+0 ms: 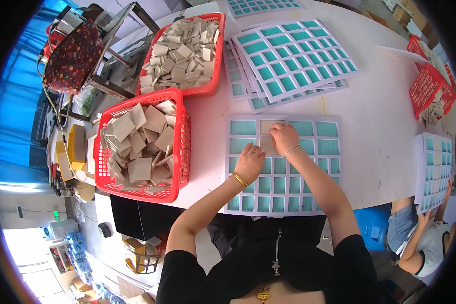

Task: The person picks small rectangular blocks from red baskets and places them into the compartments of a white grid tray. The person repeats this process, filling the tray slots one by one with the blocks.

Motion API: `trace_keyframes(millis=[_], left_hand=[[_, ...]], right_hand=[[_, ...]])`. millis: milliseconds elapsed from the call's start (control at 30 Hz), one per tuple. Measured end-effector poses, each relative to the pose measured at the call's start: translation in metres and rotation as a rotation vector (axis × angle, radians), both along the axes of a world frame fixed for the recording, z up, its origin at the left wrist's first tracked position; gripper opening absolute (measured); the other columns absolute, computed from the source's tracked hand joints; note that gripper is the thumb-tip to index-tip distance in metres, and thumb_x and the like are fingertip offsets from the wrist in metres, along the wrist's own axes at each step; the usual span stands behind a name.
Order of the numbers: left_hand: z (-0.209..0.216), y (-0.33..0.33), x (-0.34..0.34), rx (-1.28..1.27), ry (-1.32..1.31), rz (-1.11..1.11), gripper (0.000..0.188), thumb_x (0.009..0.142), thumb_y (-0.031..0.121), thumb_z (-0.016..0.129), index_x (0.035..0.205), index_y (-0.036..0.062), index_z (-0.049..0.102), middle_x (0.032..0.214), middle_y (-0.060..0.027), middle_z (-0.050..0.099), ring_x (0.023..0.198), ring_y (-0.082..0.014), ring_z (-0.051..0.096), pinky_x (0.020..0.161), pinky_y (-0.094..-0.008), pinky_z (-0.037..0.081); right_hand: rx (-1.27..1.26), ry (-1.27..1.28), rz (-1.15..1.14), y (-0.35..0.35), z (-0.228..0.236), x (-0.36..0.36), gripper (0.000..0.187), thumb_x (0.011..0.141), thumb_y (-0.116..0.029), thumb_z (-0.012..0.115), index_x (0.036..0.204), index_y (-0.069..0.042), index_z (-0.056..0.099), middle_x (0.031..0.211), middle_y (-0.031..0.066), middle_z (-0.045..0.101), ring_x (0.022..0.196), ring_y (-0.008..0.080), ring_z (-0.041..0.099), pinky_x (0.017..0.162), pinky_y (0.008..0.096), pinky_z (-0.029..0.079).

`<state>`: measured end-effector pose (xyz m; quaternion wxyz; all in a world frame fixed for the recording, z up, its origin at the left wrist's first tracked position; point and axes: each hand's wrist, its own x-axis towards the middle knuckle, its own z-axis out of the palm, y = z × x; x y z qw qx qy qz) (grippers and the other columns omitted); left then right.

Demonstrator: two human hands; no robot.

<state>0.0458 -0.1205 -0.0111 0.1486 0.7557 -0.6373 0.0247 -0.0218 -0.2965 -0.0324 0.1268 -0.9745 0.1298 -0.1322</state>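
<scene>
A white grid tray [233,204] with turquoise-backed compartments lies in front of me on the table. One beige tile [267,125] sits in a compartment of its far row. Just nearer, a second beige tile [268,146] is at the second row, between my two hands. My right hand [285,138] has its fingers bent together over the right side of this tile. My left hand [250,163] has curled fingertips at its near left edge. Parts of the tile are hidden under the fingers, so whether it lies flat is unclear.
Left of the tray stands a red basket [183,152] of beige tiles, with another red basket [221,55] of smaller tiles behind. Stacked grid trays [295,57] lie beyond mine. At right, another person's hand [423,219] holds a tray [434,169] near red baskets [426,91].
</scene>
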Motion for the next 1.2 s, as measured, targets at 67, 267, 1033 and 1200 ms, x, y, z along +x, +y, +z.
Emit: trace_keyframes(millis=[67, 267, 1033, 1200], left_hand=[[-0.007, 0.004, 0.0, -0.008, 0.048, -0.053, 0.025, 0.076, 0.003, 0.055, 0.099, 0.0022, 0.063, 0.106, -0.0111, 0.062, 0.106, -0.0255, 0.057, 0.108, -0.0426, 0.033], [0.009, -0.012, -0.011, 0.322, -0.071, -0.068, 0.029, 0.077, 0.004, 0.055, 0.105, 0.0059, 0.063, 0.11, -0.0081, 0.061, 0.108, -0.0228, 0.056, 0.112, -0.0454, 0.026], [0.09, -0.038, 0.367, 0.411, 0.118, 0.666, 0.073, 0.06, 0.038, 0.079, 0.124, 0.0114, 0.056, 0.12, -0.0177, 0.058, 0.114, -0.0317, 0.055, 0.096, -0.0391, 0.044], [0.088, -0.062, 0.351, 0.648, 0.059, 0.574, 0.086, 0.056, 0.042, 0.08, 0.131, 0.0178, 0.048, 0.143, -0.0185, 0.036, 0.125, -0.0379, 0.043, 0.103, -0.0431, 0.038]], right_hand=[[0.012, -0.007, -0.009, 0.002, 0.001, 0.0, 0.014, 0.071, -0.007, 0.062, 0.084, -0.01, 0.066, 0.094, 0.0027, 0.061, 0.088, 0.0243, 0.058, 0.079, 0.039, 0.047], [0.026, 0.046, -0.002, 0.001, -0.003, -0.004, 0.016, 0.07, -0.009, 0.061, 0.085, -0.009, 0.066, 0.095, 0.0047, 0.06, 0.093, 0.0233, 0.058, 0.08, 0.0376, 0.048], [0.03, 0.082, -0.058, 0.007, 0.012, -0.006, 0.015, 0.073, -0.013, 0.063, 0.087, -0.009, 0.065, 0.101, 0.004, 0.059, 0.09, 0.0229, 0.059, 0.073, 0.0387, 0.049], [0.031, 0.022, -0.061, 0.011, 0.013, -0.005, 0.017, 0.071, -0.012, 0.064, 0.088, -0.009, 0.064, 0.102, 0.0038, 0.058, 0.089, 0.023, 0.059, 0.073, 0.0379, 0.049]])
